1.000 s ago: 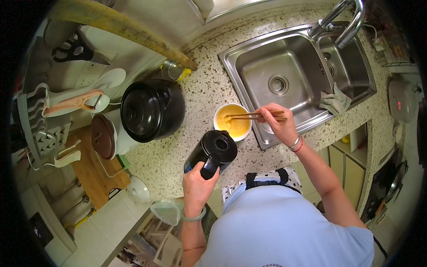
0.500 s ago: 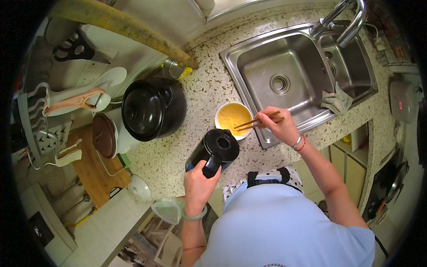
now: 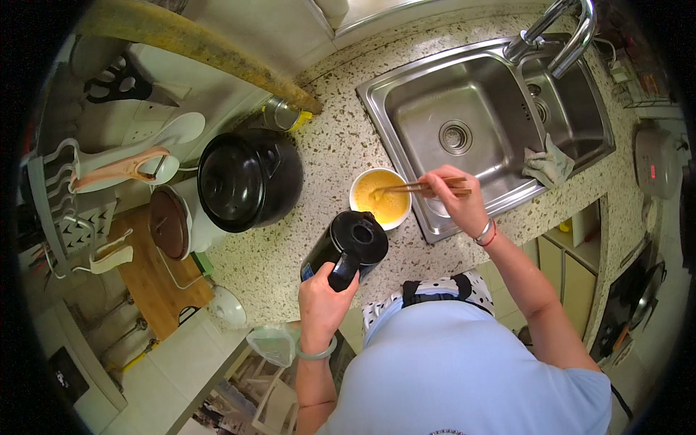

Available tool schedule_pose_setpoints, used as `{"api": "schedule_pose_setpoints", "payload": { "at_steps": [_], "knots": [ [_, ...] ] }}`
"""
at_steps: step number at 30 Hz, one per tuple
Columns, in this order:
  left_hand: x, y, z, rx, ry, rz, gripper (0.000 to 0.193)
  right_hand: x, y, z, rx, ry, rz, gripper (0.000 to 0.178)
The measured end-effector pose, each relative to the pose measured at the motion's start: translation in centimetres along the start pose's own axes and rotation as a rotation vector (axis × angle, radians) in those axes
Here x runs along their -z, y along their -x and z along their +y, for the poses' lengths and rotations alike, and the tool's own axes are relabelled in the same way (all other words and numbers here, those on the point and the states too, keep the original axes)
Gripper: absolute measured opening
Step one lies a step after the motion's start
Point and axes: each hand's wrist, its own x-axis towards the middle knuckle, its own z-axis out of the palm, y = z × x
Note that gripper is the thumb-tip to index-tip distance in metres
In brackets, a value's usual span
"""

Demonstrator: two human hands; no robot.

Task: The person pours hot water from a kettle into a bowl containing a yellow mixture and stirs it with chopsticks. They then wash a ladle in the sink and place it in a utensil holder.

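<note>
Left hand (image 3: 325, 297): gripping black kettle (image 3: 349, 244) by its handle (image 3: 344, 271)
Right hand (image 3: 460, 204): holding chopsticks (image 3: 415, 187), tips in yellow liquid (image 3: 388, 209)
White bowl (image 3: 352, 202): on counter (image 3: 326, 170), just left of sink (image 3: 428, 116)
Stirring: best done low and even, kettle held steady

— Supporting surface?
— Table (image 3: 330, 152), pale and stone-like, with dark brown speckles.
— Inset fixtures?
— Steel sink (image 3: 424, 130), two basins, larger one on the left.
— Items directly on top?
— White bowl (image 3: 405, 217), upright, partly filled with yellow liquid (image 3: 377, 212), just beside the sink's left rim. Black lidded pot (image 3: 250, 181) farther left, apart from the bowl. Clear container (image 3: 279, 114) with yellow trim, just beyond the pot, near the wall.
— Items at the front left?
— White round dish (image 3: 227, 306), near the table's edge. Wooden board (image 3: 156, 279) farther left, partly hidden, not clearly in contact with the table.
</note>
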Motion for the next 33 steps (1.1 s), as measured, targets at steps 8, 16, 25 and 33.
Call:
{"api": "schedule_pose_setpoints", "payload": {
  "at_steps": [8,16,25,33],
  "knots": [
    [0.0,0.3,0.1,-0.024,0.000,0.020,0.029,0.1,0.1,-0.5,0.034,0.122,0.001,0.016],
    [-0.1,0.1,0.2,-0.063,-0.048,0.051,0.027,0.1,0.4,0.0,-0.094,-0.019,-0.016,0.016],
    [-0.2,0.1,0.0,-0.076,-0.034,0.052,0.026,0.5,0.1,0.3,0.019,0.070,0.026,0.018],
    [-0.1,0.1,0.5,-0.035,-0.055,0.013,0.031,0.5,0.0,-0.2,-0.029,0.030,-0.031,0.016]
  ]
}}
